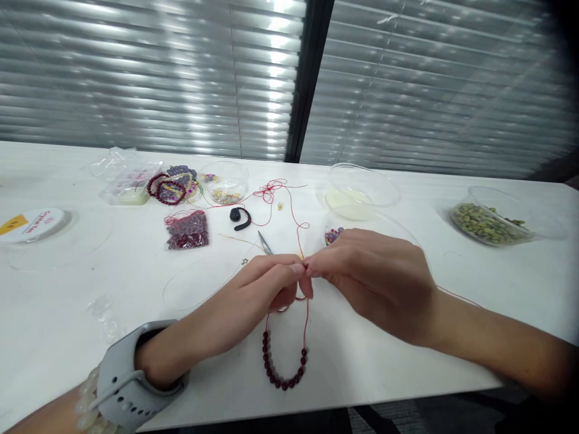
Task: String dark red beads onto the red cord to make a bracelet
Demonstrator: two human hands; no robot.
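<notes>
My left hand (271, 280) and my right hand (375, 277) meet at the fingertips, both pinching a thin red cord (307, 319). From the pinch the cord hangs in a loop strung with dark red beads (284, 384), close to the table's front edge. More of the cord runs away from me into a loose tangle (270, 191). Beneath my hands lies a pair of scissors, its blade tip (265, 242) showing beyond my left fingers and parts of its handle rings (300, 298) below them. The exact spot where the cord is gripped is hidden by my fingers.
On the white table (217, 374) lie a bag of dark red beads (187, 230), a black earpiece (240, 218), bracelets (167, 189) and a spool (34, 225). Clear containers (364, 184) stand behind my right hand; a tub of green pieces (491, 223) is at right.
</notes>
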